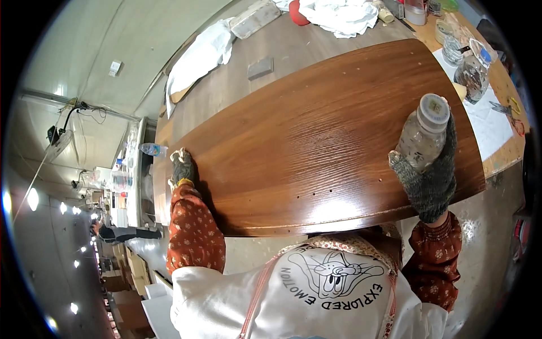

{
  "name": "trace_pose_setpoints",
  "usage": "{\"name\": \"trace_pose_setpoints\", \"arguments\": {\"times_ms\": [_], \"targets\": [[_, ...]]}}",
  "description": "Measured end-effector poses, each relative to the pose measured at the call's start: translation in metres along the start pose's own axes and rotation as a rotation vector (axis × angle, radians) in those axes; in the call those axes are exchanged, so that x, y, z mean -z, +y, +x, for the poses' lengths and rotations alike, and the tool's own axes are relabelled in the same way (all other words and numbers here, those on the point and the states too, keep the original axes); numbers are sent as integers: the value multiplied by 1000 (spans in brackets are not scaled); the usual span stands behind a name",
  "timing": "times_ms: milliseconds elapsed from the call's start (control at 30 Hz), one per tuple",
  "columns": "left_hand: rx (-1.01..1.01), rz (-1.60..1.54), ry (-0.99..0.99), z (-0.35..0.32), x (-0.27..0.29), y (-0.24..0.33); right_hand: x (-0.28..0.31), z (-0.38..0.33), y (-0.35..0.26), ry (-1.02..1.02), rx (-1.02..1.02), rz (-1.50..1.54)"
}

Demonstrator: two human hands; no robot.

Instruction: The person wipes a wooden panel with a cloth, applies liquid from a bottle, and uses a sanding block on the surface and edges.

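Observation:
A glossy brown wood-grain panel (316, 135) lies in front of me, with several small holes near its front edge. In my right hand (426, 189), which wears a dark grey fingerless glove, is a clear plastic jar (419, 141) with a whitish lid. The jar is tilted over the panel's right part; its sides look smudged, and I cannot make out what is inside. My left hand (183, 168), gloved likewise, is at the panel's left end with its bare fingertips curled at the edge. Both forearms wear rust-coloured flowered sleeves.
Behind the panel are a grey block (260, 69), white cloths (203, 59) and a red round object (298, 13). A large clear bottle with a blue cap (474, 73) and scissors (501, 107) occupy the right bench. A small water bottle (153, 150) lies at left; a person (127, 234) is farther off.

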State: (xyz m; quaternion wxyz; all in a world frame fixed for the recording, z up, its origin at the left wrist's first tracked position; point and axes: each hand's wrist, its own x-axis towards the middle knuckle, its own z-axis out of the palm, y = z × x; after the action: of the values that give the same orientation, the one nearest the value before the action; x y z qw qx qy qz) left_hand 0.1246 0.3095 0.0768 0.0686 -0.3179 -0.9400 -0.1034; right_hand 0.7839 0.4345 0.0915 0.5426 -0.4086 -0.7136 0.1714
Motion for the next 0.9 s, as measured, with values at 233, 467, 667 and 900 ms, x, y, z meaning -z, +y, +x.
{"name": "trace_pose_setpoints", "arguments": {"times_ms": [233, 467, 667, 900], "targets": [[-848, -34, -108, -131, 28, 237, -2, -10, 1, 74, -109, -5], [-1414, -414, -218, -244, 39, 228, 6, 10, 11, -126, 199, -378], [-630, -164, 195, -131, 54, 105, -30, 27, -42, -423, 149, -75], [-417, -169, 234, -85, 38, -46, -132, 52, -123, -1103, 267, -568]]}}
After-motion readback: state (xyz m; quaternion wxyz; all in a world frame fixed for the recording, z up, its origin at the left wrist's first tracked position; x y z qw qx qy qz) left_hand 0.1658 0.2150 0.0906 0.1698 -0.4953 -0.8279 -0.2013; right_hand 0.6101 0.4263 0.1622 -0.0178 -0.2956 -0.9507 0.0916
